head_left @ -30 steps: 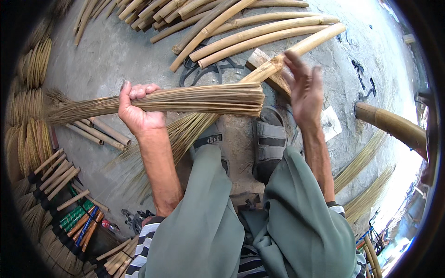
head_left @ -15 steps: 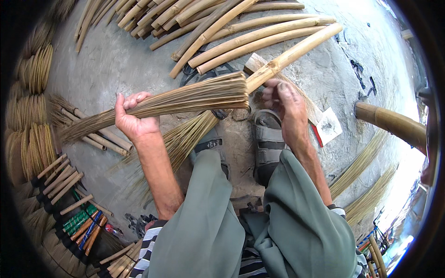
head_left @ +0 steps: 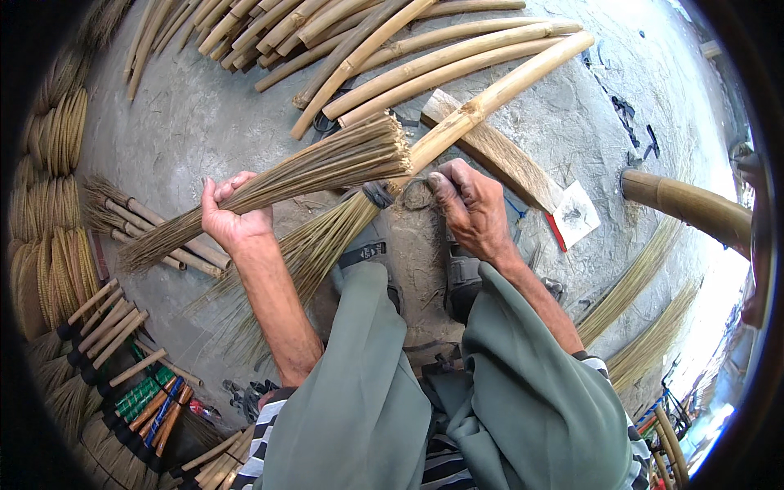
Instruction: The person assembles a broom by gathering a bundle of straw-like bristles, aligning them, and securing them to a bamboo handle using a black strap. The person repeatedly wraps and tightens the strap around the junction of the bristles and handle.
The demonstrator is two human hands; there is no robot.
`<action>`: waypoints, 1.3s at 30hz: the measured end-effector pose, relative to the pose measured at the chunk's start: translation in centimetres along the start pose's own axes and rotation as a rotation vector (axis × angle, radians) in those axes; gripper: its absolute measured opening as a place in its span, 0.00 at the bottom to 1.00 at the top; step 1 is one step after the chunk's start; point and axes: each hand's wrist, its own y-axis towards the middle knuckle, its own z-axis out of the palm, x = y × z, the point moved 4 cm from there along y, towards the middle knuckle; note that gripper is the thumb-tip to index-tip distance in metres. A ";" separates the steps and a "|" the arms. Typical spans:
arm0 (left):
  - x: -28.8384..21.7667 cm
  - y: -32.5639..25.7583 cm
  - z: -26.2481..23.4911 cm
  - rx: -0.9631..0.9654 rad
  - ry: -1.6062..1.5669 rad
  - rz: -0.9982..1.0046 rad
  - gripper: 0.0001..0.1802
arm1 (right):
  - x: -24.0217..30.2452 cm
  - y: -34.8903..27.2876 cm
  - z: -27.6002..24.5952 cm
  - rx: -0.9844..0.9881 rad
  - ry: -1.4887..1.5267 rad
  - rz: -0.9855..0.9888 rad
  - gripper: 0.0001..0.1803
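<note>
My left hand (head_left: 237,216) is closed around a bundle of dry broom bristles (head_left: 286,184), its evenly cut ends pointing up and right. Beneath that bundle, a second bristle bundle (head_left: 335,229) fans out to the lower left. A dark band (head_left: 377,194) binds it at the lower end of a bamboo pole (head_left: 498,98), which slants up to the right. My right hand (head_left: 474,208) is closed in a pinch just right of the band, beside a thin dark loop (head_left: 418,194). What its fingers hold is too small to make out.
A wooden block (head_left: 506,163) lies under the pole, with a white card (head_left: 578,214) next to it. Bamboo poles (head_left: 449,61) are piled at the far side. Finished brooms (head_left: 106,335) line the left. A thick bamboo post (head_left: 686,204) juts in from the right.
The bundle in my left hand has shifted left, its cut ends tilting upward and uncovering the dark band. My right hand has moved left and down from the pole, its fingers curled closer together.
</note>
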 end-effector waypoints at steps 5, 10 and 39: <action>-1.7 0.7 -0.9 0.005 -0.035 0.001 0.23 | -3.9 -0.3 -4.0 -0.230 -0.154 0.113 0.10; -1.9 -0.2 -1.0 0.005 0.003 0.050 0.23 | -4.8 4.2 -13.7 -0.615 -0.019 0.139 0.22; 4.0 -17.7 -6.1 0.791 1.303 -0.281 0.22 | 2.5 -1.8 6.1 0.526 -0.363 -0.401 0.18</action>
